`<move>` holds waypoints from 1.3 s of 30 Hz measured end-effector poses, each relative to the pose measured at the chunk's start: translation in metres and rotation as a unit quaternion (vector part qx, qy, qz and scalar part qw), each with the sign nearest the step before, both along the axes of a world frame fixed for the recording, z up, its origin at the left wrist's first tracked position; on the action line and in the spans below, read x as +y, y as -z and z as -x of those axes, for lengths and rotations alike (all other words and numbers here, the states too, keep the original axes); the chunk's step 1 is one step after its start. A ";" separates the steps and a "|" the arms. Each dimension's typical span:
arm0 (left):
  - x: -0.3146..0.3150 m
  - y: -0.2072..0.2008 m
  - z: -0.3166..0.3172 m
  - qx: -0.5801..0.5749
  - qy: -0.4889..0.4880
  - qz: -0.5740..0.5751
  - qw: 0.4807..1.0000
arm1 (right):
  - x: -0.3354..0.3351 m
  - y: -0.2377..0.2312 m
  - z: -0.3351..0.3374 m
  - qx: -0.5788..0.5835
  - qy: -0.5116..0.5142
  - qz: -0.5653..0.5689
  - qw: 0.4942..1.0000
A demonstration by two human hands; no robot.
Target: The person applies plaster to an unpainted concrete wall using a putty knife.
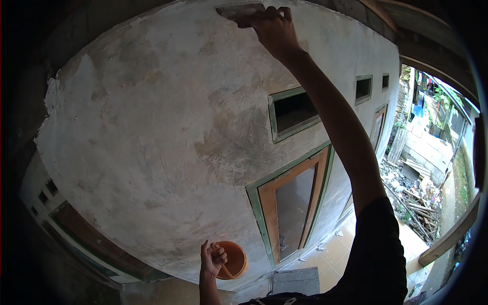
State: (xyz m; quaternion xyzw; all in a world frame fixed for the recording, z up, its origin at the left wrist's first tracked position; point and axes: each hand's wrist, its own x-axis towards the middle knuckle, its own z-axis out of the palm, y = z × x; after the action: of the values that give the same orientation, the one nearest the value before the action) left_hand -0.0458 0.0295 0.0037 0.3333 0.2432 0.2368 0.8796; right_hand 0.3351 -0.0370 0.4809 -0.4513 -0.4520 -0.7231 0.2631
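My right arm reaches up high, and my right hand (274, 28) is closed round a flat, wide-bladed scraper (239, 11). The scraper's dark, smeared blade lies against the top of the plastered wall (168, 96), close under the roof edge. Low down, my left hand (213, 259) is closed at the side of an orange bucket (237, 258), holding it up in front of the wall. Whether the fingers grip its rim or its handle is hard to tell. The bucket's inside is shaded, and its contents do not show clearly. Patchy white and grey coating covers the wall.
A green-framed vent opening (295, 113) and a wooden-framed window (292, 208) sit in the wall to the right. Below stands a grey box-like block (296, 280) by pale floor tiles (333, 254). Rubble and wood scraps (419, 206) lie outside, beyond a wooden beam (450, 231).
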 end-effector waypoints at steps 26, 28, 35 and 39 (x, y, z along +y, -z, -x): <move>-0.008 0.003 -0.017 -0.004 0.036 0.005 0.999 | -0.057 -0.002 0.023 0.175 -0.256 0.076 0.948; -0.007 0.002 -0.018 0.000 0.036 0.005 0.999 | -0.045 -0.020 0.027 0.321 -0.383 0.108 0.860; 0.002 0.001 -0.009 -0.010 0.011 0.003 1.000 | 0.006 -0.038 0.014 0.411 -0.462 0.181 0.765; 0.007 -0.001 -0.005 -0.006 -0.009 -0.008 1.000 | 0.019 -0.040 -0.027 0.369 -0.239 0.067 0.896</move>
State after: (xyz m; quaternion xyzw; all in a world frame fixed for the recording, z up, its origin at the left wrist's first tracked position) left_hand -0.0404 0.0370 0.0047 0.3371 0.2390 0.2483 0.8761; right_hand 0.3623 -0.0185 0.5210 -0.5810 -0.4639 -0.3877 0.5449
